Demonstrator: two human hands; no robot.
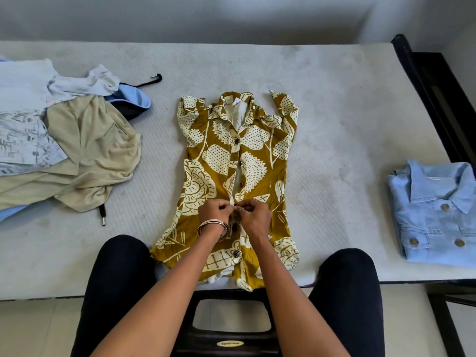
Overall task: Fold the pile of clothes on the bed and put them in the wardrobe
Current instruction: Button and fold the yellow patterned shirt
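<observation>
At the left of the frame, a loose pile of unfolded clothes (64, 140) is seen heaped on the bed (334, 99), a beige garment (98, 155) uppermost, with pale blue and white pieces beneath and behind it; none of this appears to have been folded yet. At centre, a mustard shirt with a cream leaf print (237, 176) is laid flat, face up, collar toward the top of the frame and hem hanging over the near edge of the mattress. Its front placket is being pinched from both sides just below the middle: the left hand (215, 213), bangles (212, 228) at the wrist, and the right hand (253, 216) are both curled onto the cloth around a button, which appears to be in the course of being fastened. Buttons above are seen partly closed, with a gap left open between them. At the right of the frame, a light blue denim shirt (435, 212) is lying neatly folded, well apart from the others. By this showing, one garment is judged finished, one in preparation, and the pile still to be done. No wardrobe is in view, and nothing appears to have been put away.
</observation>
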